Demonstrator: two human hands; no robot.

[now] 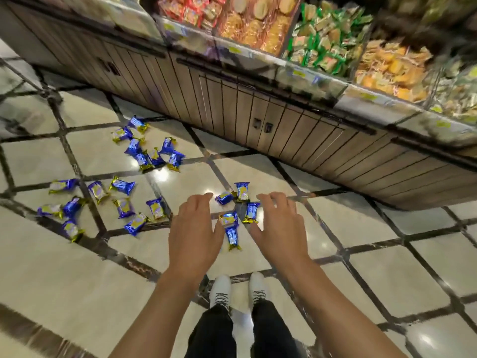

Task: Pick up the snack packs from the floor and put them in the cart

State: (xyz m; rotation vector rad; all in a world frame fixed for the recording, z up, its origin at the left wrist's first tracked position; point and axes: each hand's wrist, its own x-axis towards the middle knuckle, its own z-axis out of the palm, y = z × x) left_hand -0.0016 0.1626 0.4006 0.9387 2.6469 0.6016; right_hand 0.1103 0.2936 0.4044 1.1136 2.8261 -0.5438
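Observation:
Several blue and gold snack packs lie scattered on the tiled floor. One group [152, 151] lies far left, another [124, 206] spreads to the left of my hands, and a small cluster [242, 192] lies between and just beyond my hands. My left hand [195, 228] hovers palm down with relaxed fingers, holding nothing, left of one pack [232, 235]. My right hand [280, 223] is likewise spread and empty, its fingertips close to another pack [251, 211]. No cart is in view.
A wooden display counter [284, 125] runs across the back, topped by clear bins of wrapped snacks [322, 42]. My feet in white shoes [237, 288] stand just behind my hands. Glossy tiled floor [361, 254] stretches to the right and the near left.

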